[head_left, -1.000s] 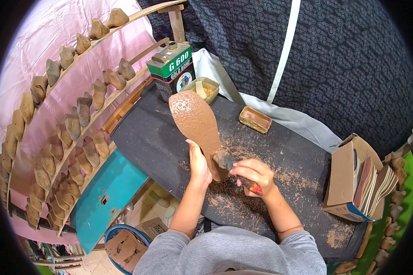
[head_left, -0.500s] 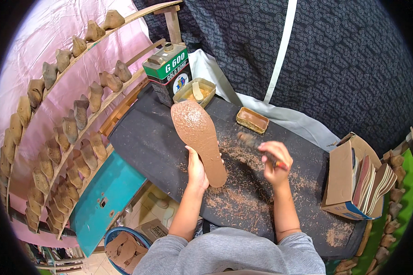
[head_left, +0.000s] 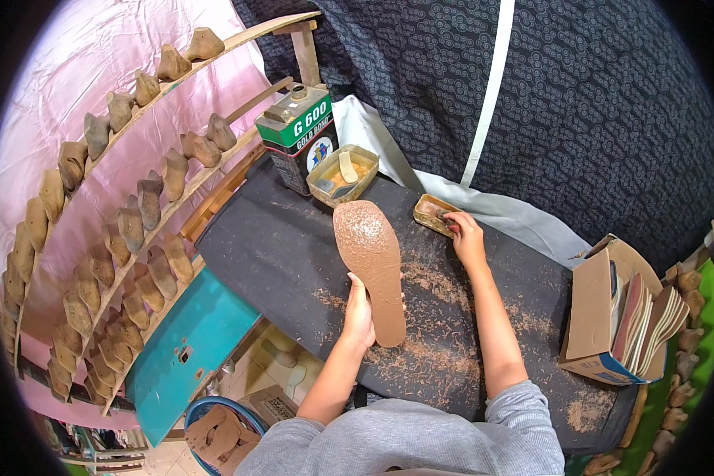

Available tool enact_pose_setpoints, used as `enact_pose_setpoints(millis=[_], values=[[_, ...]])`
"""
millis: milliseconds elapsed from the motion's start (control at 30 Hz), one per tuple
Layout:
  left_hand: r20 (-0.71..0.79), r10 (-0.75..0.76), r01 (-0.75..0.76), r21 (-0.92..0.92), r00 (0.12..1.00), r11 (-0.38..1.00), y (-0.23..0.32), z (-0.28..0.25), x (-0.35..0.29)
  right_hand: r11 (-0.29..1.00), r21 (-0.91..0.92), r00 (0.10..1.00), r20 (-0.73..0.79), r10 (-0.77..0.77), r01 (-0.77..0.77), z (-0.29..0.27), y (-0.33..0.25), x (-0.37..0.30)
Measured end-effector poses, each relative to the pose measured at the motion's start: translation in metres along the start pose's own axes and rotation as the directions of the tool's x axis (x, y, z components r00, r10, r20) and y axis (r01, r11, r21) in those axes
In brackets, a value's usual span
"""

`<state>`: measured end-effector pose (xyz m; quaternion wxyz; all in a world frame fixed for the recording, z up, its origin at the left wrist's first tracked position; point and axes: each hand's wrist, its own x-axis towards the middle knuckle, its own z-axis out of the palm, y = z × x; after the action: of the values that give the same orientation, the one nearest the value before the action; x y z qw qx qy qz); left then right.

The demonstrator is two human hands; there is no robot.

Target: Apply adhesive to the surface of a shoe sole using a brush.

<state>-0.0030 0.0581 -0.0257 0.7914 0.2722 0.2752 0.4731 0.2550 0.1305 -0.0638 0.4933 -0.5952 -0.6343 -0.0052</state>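
Note:
My left hand (head_left: 358, 317) grips a brown shoe sole (head_left: 377, 274) by its narrower part, holding it up over the table. Its wide end points away from me and glistens with a wet, lumpy coating. Farther right, my right hand (head_left: 468, 238) is closed round a brush (head_left: 454, 228) at a small rectangular tray (head_left: 425, 223) of brownish glue-like stuff. The fingers mostly cover the brush, and its bristle end is down at the tray.
Brown shavings (head_left: 436, 349) litter the dark table cover (head_left: 250, 230). Behind the sole stand a larger tub (head_left: 320, 193) with a pale scraper and a green-and-black can (head_left: 297, 131). A cardboard box (head_left: 591, 309) of soles is at right; racks of shoe lasts (head_left: 148, 198) line the left.
My right hand has moved away from me and left, taking the brush to the small tray. The sole in my left hand appears slightly lower and farther right.

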Motion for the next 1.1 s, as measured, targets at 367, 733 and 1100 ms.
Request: enact_pose_setpoints(millis=[367,733,1100], values=[[0.045,-0.064,0.064,-0.001,0.997,0.998,0.000,0.002,-0.008,1.000,-0.015,0.997,0.073,-0.007,0.008,-0.024,-0.034,-0.011],[0.092,-0.009,0.009,0.004,0.996,1.000,-0.007,0.011,-0.032,0.872,0.413,0.964,0.148,0.223,-0.265,-0.058,-0.170,-0.067],[0.053,0.101,-0.107,0.143,0.993,0.984,-0.036,0.031,-0.080,0.442,0.716,0.841,0.442,0.312,-0.540,-0.074,-0.164,-0.100]])
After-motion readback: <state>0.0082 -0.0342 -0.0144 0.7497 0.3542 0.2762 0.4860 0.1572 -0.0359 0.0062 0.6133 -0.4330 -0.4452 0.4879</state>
